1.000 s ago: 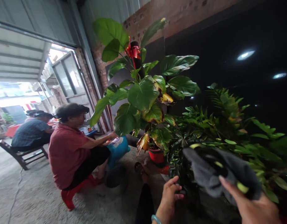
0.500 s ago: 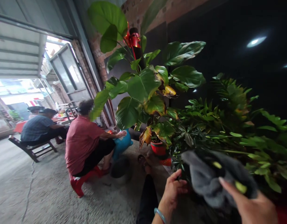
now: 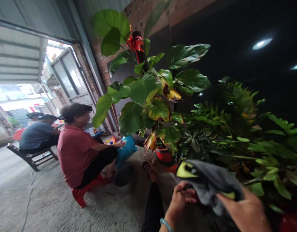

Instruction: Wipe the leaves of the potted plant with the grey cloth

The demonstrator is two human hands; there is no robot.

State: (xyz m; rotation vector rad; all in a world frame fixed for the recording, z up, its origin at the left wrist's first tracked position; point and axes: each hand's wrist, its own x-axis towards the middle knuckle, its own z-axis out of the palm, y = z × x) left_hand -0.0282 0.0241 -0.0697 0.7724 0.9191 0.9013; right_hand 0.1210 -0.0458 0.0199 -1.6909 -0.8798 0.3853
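My right hand (image 3: pixel 245 212) presses a grey cloth (image 3: pixel 208 182) over a yellowish-green leaf (image 3: pixel 184 170) of a bushy plant (image 3: pixel 235 135) at the lower right. My left hand (image 3: pixel 179 201), with a blue bangle on the wrist, is curled at the lower edge of the same leaf, under the cloth, fingers pinched on it. Behind stands a tall large-leaved plant (image 3: pixel 148 93) in a red pot (image 3: pixel 163 154), with a red bow (image 3: pixel 135 42) on its dark pole.
A person in a red shirt (image 3: pixel 76 151) sits on a red stool (image 3: pixel 83 193) to the left, beside a blue bag (image 3: pixel 126 149). Another person (image 3: pixel 37 137) sits on a wooden bench further back. Concrete floor spreads at the lower left. A dark wall stands on the right.
My right hand has slid the cloth leftward and down along the leaf, uncovering its yellowish tip. My left hand has closed on the leaf's edge. The view shifted slightly.
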